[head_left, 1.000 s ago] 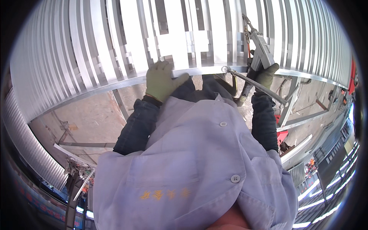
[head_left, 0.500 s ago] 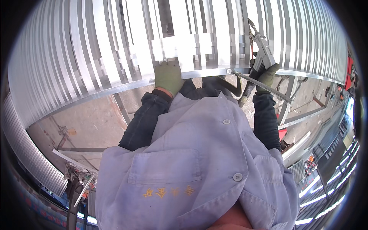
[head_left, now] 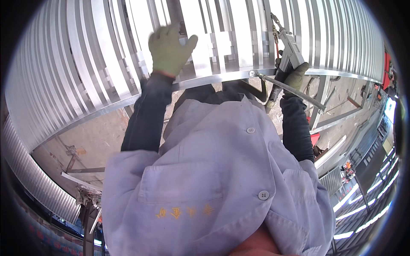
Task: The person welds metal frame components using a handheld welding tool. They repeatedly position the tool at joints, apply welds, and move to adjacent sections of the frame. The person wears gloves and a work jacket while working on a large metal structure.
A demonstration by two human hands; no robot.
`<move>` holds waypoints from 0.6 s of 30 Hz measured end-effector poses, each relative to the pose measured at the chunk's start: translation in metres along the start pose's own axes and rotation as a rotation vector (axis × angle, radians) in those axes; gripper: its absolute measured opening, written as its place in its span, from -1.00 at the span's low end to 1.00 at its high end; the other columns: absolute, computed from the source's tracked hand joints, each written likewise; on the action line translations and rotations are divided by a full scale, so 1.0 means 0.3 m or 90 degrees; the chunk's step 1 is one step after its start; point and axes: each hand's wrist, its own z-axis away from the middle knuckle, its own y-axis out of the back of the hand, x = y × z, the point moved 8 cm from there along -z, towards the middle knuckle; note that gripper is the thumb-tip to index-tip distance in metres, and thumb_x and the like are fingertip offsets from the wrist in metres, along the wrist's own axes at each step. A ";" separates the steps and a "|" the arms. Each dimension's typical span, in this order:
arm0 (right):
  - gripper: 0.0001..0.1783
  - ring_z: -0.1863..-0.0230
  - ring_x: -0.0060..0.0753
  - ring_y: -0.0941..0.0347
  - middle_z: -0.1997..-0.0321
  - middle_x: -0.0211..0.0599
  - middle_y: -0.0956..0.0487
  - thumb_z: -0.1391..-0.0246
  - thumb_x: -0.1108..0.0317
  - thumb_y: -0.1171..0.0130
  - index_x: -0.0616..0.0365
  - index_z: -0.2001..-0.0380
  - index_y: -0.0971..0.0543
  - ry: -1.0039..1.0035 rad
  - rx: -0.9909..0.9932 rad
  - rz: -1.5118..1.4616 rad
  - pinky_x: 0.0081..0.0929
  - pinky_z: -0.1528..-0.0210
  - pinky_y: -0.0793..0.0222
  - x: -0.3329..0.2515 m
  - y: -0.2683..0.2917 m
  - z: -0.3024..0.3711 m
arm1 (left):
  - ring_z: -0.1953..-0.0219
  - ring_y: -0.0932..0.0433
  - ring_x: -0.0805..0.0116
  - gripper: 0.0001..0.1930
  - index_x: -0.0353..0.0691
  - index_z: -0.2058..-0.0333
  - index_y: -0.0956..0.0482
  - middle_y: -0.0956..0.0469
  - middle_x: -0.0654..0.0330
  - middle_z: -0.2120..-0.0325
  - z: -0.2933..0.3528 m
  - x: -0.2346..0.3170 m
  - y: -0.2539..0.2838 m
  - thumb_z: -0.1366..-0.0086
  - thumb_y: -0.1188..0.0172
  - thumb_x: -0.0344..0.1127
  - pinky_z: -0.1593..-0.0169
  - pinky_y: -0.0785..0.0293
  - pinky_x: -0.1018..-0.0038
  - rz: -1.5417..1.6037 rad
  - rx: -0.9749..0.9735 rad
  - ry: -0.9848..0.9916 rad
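Note:
My left hand [head_left: 171, 51], in a yellow-green work glove, is over the long silver metal slats [head_left: 239, 38], thumb apart and fingers stretched out. I see nothing in it, and whether it touches the slats I cannot tell. My right hand [head_left: 297, 76], also gloved, grips a long grey-and-black hand tool [head_left: 294, 52]. The tool lies slanted across the slats' near edge, its narrow tip pointing away from me; a thin red line and a brass-coloured fitting run beside it. Left of that hand, a C-clamp [head_left: 294, 90] with a long threaded screw sits on the front metal rail [head_left: 222, 77].
Metal frame legs and crossbars [head_left: 337, 121] stand beneath the slats, above a concrete floor [head_left: 98, 134]. Another stack of ribbed metal [head_left: 42, 183] lies at the left. Something red [head_left: 387, 70] shows at the far right.
My left hand has lifted off the front rail and moved forward and left over the slats, its fingers now spread. My right hand still holds the tool in nearly the same place.

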 end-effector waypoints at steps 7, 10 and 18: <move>0.25 0.20 -0.35 -0.71 -0.06 -0.19 -0.78 -0.33 -0.83 0.22 0.22 -0.34 -0.61 0.006 -0.011 0.050 -0.38 0.21 -0.60 0.010 0.029 -0.006 | -0.74 0.08 -0.35 0.28 -0.49 -0.33 -0.64 -0.34 -0.27 -0.57 -0.100 -0.027 -0.216 -0.26 -0.08 0.82 -0.65 0.45 -0.54 -0.222 -0.134 0.088; 0.24 0.22 -0.35 -0.72 -0.06 -0.17 -0.79 -0.35 -0.81 0.24 0.22 -0.35 -0.61 0.010 -0.028 0.057 -0.39 0.24 -0.60 0.009 0.026 -0.001 | -0.77 0.30 -0.39 0.32 -0.51 -0.20 -0.75 -0.32 -0.37 -0.57 -0.101 -0.041 -0.257 -0.25 0.02 0.88 -0.60 0.63 -0.62 -0.208 -0.265 0.134; 0.22 0.21 -0.35 -0.67 -0.04 -0.17 -0.76 -0.37 -0.79 0.18 0.25 -0.32 -0.62 0.012 -0.008 0.022 -0.36 0.21 -0.55 -0.001 0.005 0.006 | -0.76 0.37 -0.44 0.12 -0.41 0.24 -0.91 -0.48 -0.39 -0.45 -0.099 -0.034 -0.258 -0.27 -0.09 0.80 -0.56 0.76 -0.63 -0.155 -0.192 0.101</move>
